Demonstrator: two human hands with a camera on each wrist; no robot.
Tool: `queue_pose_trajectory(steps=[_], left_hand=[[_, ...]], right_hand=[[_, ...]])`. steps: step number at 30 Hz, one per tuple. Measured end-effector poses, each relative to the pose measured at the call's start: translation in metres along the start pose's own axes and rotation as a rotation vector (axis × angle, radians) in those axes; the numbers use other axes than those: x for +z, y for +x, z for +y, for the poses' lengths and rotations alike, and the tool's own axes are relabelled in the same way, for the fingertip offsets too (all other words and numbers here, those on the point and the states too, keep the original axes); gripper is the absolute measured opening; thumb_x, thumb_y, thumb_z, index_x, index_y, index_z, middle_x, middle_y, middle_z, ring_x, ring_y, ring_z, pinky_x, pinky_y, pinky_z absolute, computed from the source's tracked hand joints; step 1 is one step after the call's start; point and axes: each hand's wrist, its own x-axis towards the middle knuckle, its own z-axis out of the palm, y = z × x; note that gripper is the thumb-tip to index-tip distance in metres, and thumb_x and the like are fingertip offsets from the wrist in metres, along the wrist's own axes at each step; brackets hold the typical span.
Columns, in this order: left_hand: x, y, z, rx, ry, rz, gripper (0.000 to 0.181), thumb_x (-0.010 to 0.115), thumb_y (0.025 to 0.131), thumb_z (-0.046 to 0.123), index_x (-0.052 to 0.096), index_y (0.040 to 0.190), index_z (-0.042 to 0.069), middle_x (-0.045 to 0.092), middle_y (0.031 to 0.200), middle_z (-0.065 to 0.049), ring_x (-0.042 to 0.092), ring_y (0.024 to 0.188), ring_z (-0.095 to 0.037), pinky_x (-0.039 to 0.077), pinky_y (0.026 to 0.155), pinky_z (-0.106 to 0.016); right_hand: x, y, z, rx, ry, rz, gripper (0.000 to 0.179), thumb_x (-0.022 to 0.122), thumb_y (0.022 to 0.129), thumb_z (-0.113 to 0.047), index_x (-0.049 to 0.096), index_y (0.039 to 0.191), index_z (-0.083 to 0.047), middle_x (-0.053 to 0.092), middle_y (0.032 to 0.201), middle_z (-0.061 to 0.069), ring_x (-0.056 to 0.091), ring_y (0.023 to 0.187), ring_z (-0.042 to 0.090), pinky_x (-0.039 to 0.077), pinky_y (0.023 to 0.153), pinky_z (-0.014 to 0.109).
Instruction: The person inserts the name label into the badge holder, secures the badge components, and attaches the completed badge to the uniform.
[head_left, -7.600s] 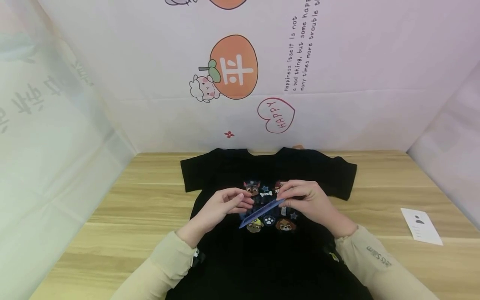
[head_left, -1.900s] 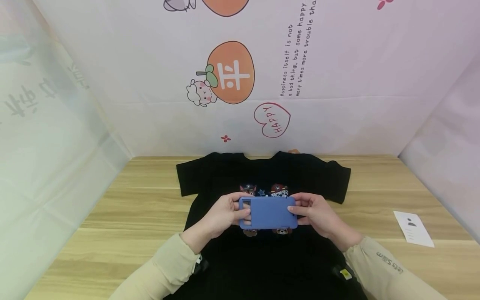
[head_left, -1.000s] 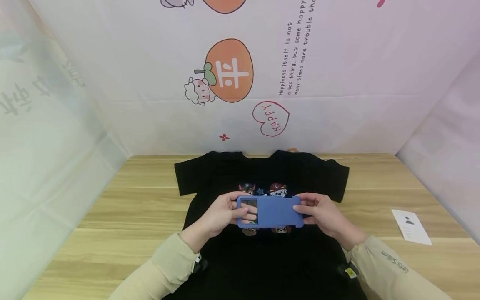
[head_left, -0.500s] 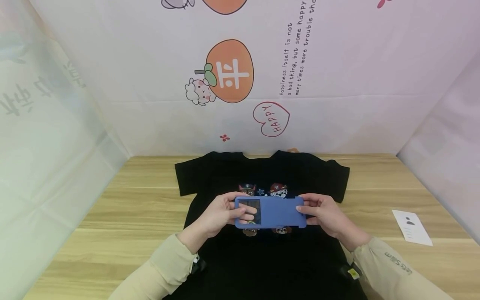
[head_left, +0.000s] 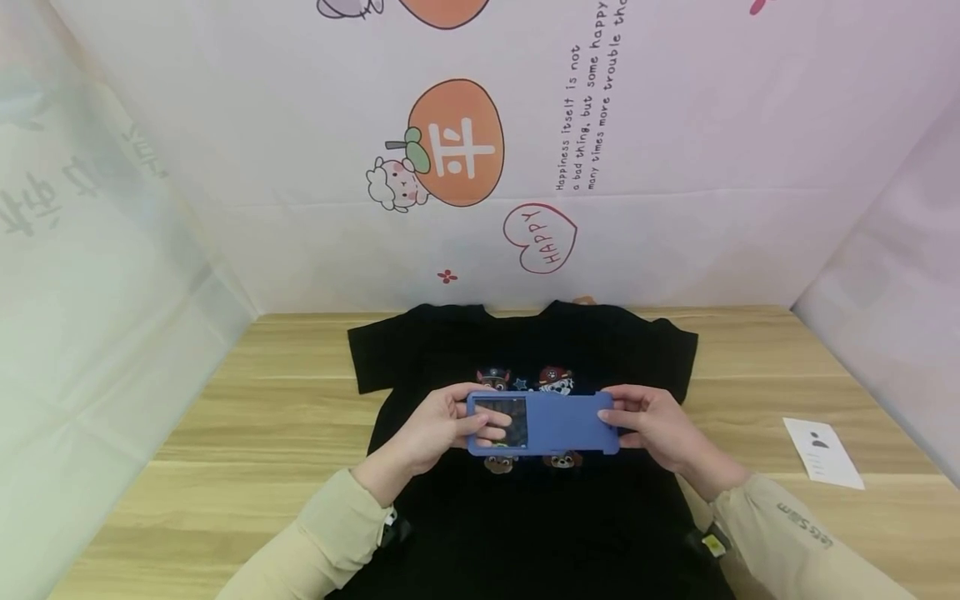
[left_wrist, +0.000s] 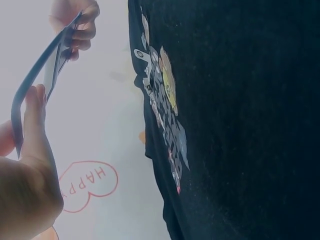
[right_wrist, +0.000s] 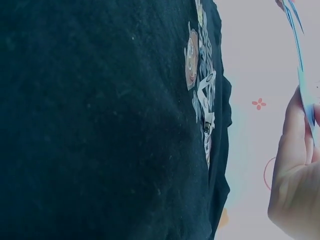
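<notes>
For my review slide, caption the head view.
Left hand and right hand hold a blue windowed case above a printed black T-shirt.

Left sleeve (head_left: 318, 537): pale beige cloth, bottom of the head view left of centre, creased, with a broad cuff (head_left: 345, 515)
Right sleeve (head_left: 772, 529): same beige, lower right, wrinkled near the wrist
Sleeve print (head_left: 805, 525): dark slanting letters, right sleeve only
Left wristpiece (head_left: 395, 531): black, small white patch
Right wristpiece (head_left: 702, 542): black, yellow patch
Left hand (head_left: 435, 427), right hand (head_left: 656, 429): bare

Black T-shirt (head_left: 525, 525) on wooden table (head_left: 225, 417)
</notes>
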Motion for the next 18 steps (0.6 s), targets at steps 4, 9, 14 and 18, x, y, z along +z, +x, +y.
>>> queue_pose_trajectory(steps=[4,9,14,18], left_hand=[[-0.001,-0.0008,0.0009,0.001,0.008,0.003,0.041,0.05,0.097,0.004,0.041,0.136,-0.003,0.066,0.111,-0.024,0.07,0.082,-0.008,0.057,0.079,-0.032],[-0.0031,-0.0018,0.001,0.004,0.024,0.014,0.041,0.05,0.097,0.006,0.041,0.136,-0.003,0.066,0.111,-0.024,0.07,0.083,-0.008,0.057,0.079,-0.033],[-0.0069,-0.0034,0.0003,0.009,0.038,0.028,0.04,0.051,0.097,0.008,0.044,0.134,-0.002,0.064,0.113,-0.026,0.07,0.083,-0.009,0.056,0.081,-0.034],[-0.0091,-0.0045,0.001,0.012,0.037,0.036,0.039,0.052,0.097,0.009,0.045,0.133,-0.003,0.065,0.112,-0.026,0.07,0.083,-0.01,0.056,0.081,-0.034]], right_hand=[[-0.0028,0.0004,-0.0005,0.005,-0.015,-0.001,0.048,0.06,0.092,-0.01,0.042,0.127,0.018,0.061,0.089,-0.004,0.061,0.08,0.01,0.058,0.071,0.033],[-0.0035,0.0013,-0.0014,0.0,-0.002,-0.011,0.045,0.059,0.092,-0.011,0.043,0.126,0.015,0.06,0.088,-0.004,0.06,0.08,0.01,0.058,0.071,0.033],[-0.0046,0.0018,0.0004,-0.016,0.031,-0.006,0.033,0.06,0.092,-0.01,0.048,0.12,0.004,0.055,0.083,-0.006,0.057,0.081,0.01,0.057,0.069,0.033],[-0.0072,0.0025,0.0019,-0.019,0.048,-0.006,0.025,0.059,0.093,-0.01,0.051,0.116,-0.005,0.055,0.081,-0.006,0.057,0.08,0.011,0.057,0.069,0.032]])
